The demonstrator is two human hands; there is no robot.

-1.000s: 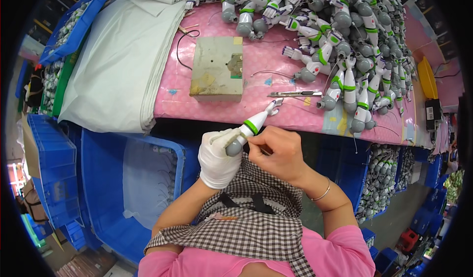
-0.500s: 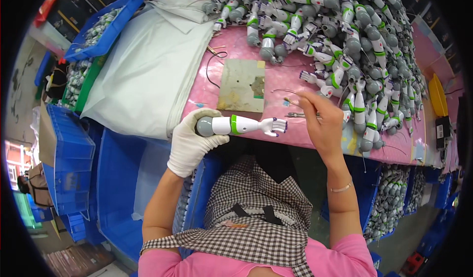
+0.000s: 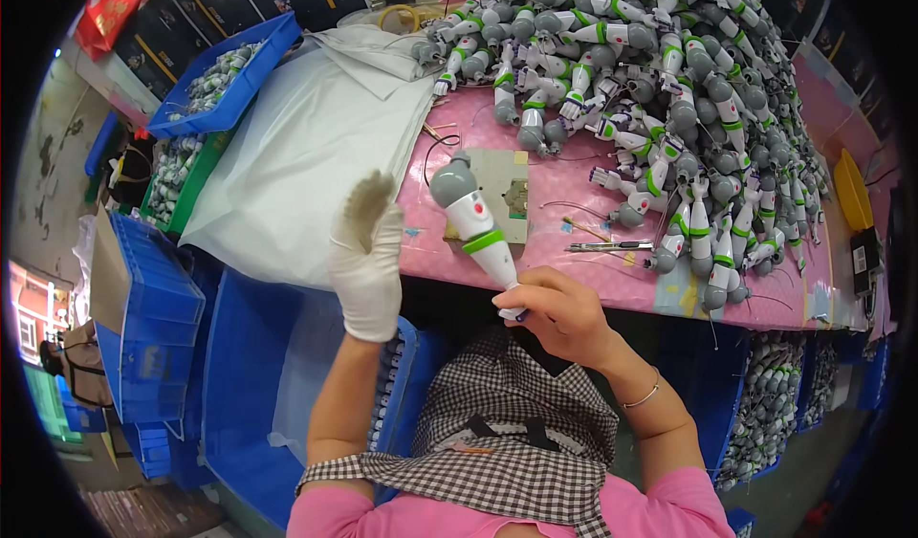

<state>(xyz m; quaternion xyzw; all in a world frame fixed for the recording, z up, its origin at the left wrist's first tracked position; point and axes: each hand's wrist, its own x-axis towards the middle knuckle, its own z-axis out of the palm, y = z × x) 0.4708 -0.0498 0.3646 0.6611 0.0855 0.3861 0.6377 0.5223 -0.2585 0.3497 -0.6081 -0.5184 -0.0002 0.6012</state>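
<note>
My right hand (image 3: 559, 313) grips the narrow end of a white and grey toy part with a green band (image 3: 473, 222), holding it upright over the near edge of the pink table (image 3: 612, 280). My left hand (image 3: 368, 251), in a white glove, is raised beside it with fingers spread and holds nothing. A large heap of similar grey, white and green parts (image 3: 660, 88) covers the far right of the table. A flat beige jig plate (image 3: 502, 194) lies behind the held part.
Tweezers (image 3: 612, 246) lie on the table right of my right hand. White plastic sheeting (image 3: 306, 155) covers the table's left. Blue crates (image 3: 153, 318) stand at left, one with parts (image 3: 225, 74) at the back. Bags of parts (image 3: 770, 404) hang lower right.
My left hand has let go of the toy part and lifted open. My right hand now holds the part by its narrow end, turned from lying across to upright.
</note>
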